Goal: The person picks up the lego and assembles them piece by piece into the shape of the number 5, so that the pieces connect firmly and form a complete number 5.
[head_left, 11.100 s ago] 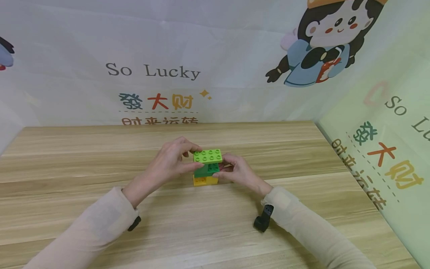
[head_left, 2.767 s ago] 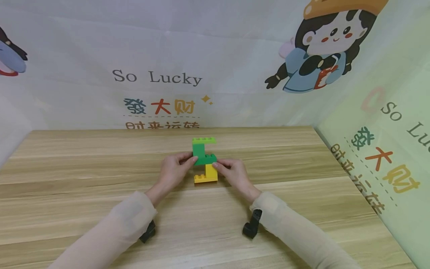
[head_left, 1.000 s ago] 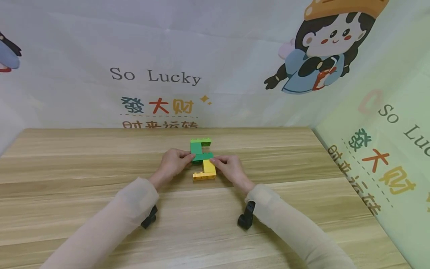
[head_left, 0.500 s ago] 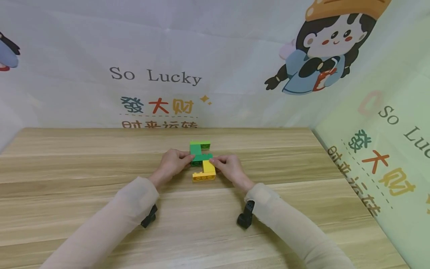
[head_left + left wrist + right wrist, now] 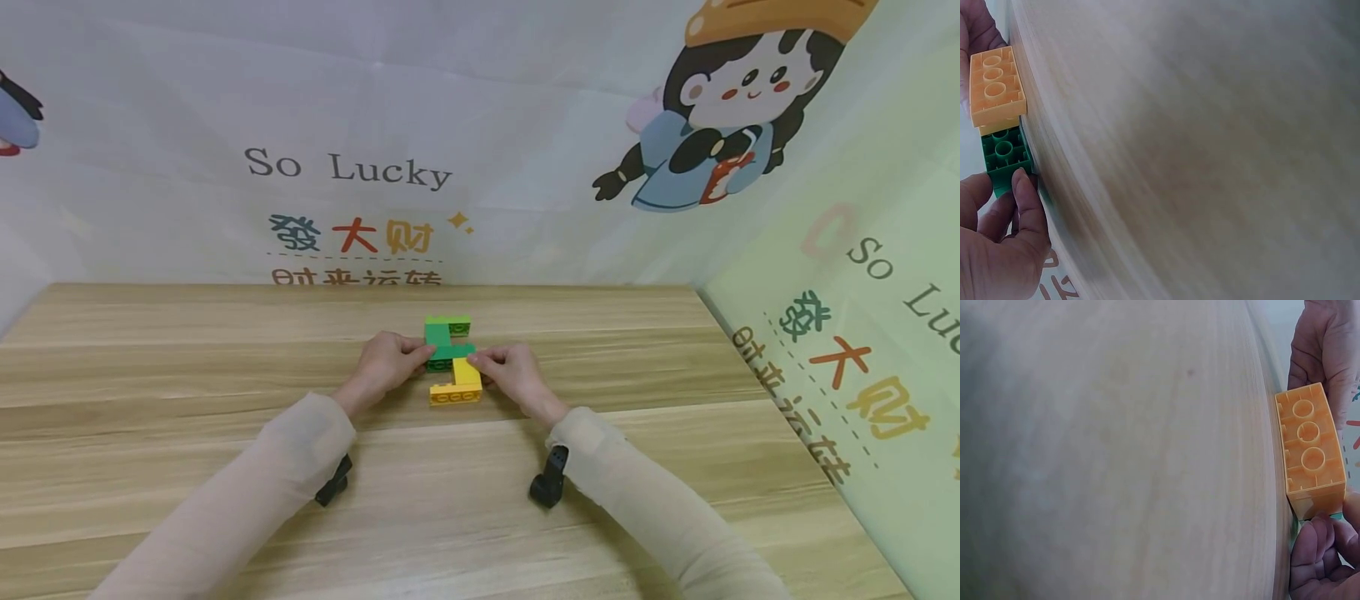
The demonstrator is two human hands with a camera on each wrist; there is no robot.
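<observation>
A joined stack of toy building blocks lies tipped back in the middle of the table, undersides turned toward me. Its far end is a lime-green block [image 5: 447, 321], then come darker green blocks [image 5: 438, 335], and yellow blocks [image 5: 467, 372] form the near end. The left hand [image 5: 382, 367] pinches the green part from the left side. From the right, the right hand [image 5: 519, 379] pinches the stack around where yellow meets green. The left wrist view shows hollow undersides of the yellow block [image 5: 997, 94] and green block [image 5: 1005, 150]. In the right wrist view, the yellow block [image 5: 1309, 437] hides most of the green.
The wood-grain table [image 5: 450, 492] spreads around the hands. A printed white cloth [image 5: 525, 167] hangs behind it, and another printed cloth [image 5: 862, 250] borders the right side. Black wrist devices [image 5: 547, 479] hang below both cuffs.
The stack stood upright earlier, with the left hand on the lime block at first. Since then both hands have tilted it backward onto the table; over the last half second it barely moves.
</observation>
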